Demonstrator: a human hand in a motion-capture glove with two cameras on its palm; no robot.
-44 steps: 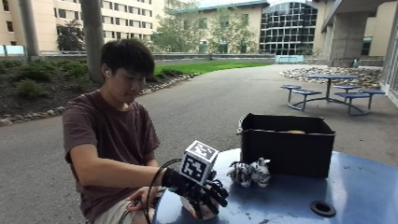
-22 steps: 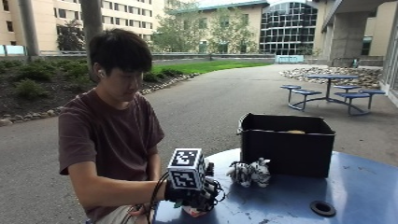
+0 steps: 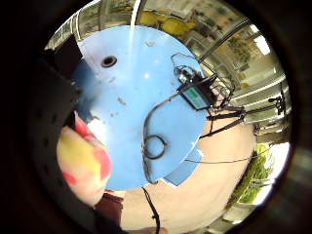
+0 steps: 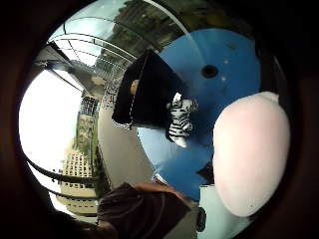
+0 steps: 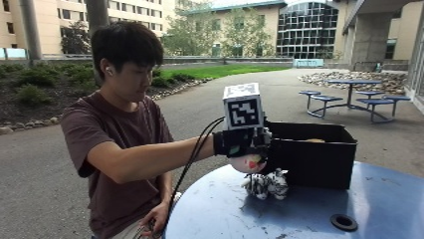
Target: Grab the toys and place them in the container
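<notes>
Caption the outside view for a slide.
Gloved right hand holds a pink toy above the zebra toy, beside the black container.

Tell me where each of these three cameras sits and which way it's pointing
Outside view: beside the table, facing the person; shows the gloved right hand gripping a pink toy above the zebra toy and near the black container.
Thumb side palm view: on the palm, looking across the blue table; a shirt sleeve shows.
Little finger side palm view: on the palm, looking down at the table; glove edge shows.
Shared: pink toy, table.
</notes>
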